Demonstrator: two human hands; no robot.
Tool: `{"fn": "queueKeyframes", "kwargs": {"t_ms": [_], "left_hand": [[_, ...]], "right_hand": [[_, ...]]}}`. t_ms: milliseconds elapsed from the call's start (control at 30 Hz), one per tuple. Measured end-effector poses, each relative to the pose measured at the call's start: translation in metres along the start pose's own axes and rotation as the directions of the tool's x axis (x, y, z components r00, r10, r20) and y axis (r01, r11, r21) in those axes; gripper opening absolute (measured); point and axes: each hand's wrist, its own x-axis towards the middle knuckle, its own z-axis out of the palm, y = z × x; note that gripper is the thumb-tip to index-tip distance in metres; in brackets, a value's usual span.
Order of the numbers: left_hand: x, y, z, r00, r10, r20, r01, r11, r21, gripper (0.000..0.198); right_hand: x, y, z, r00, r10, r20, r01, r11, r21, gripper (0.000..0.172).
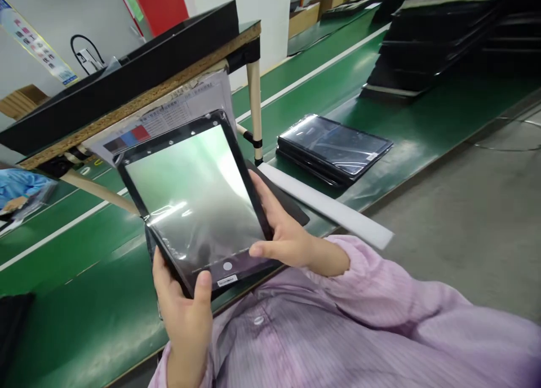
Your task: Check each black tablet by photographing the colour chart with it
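A black-framed glass panel (198, 190) with a glossy clear film over its window is held up, tilted, in front of me. My left hand (183, 303) grips its lower left corner, thumb on the front face. My right hand (285, 230) holds its right edge, with the thumb lying over the lower border. A round pale spot and a small white label (227, 281) show on that lower border. The fingers behind the panel are hidden. Part of another dark flat piece shows behind its left edge; I cannot make out what it is.
A stack of film-covered panels (333, 145) lies on the green bench (105, 286), beside a long white strip (329, 204). Tall black stacks (435, 38) stand farther right. A wooden-edged shelf (169, 75) with a black tray rises at the left. A co-worker's blue sleeve (21, 185) appears far left.
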Motion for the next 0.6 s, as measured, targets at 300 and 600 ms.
{"fn": "queueKeyframes", "kwargs": {"t_ms": [300, 600], "left_hand": [[0.003, -0.028, -0.008, 0.943, 0.329, -0.053, -0.288, 0.884, 0.367, 0.105], [0.008, -0.037, -0.013, 0.98, 0.198, -0.021, -0.167, 0.872, 0.46, 0.121]], "right_hand": [[0.035, 0.041, 0.024, 0.97, 0.206, -0.128, -0.183, 0.968, 0.17, 0.077], [0.036, 0.047, 0.025, 0.939, 0.299, -0.169, -0.291, 0.954, 0.071, 0.079]]}}
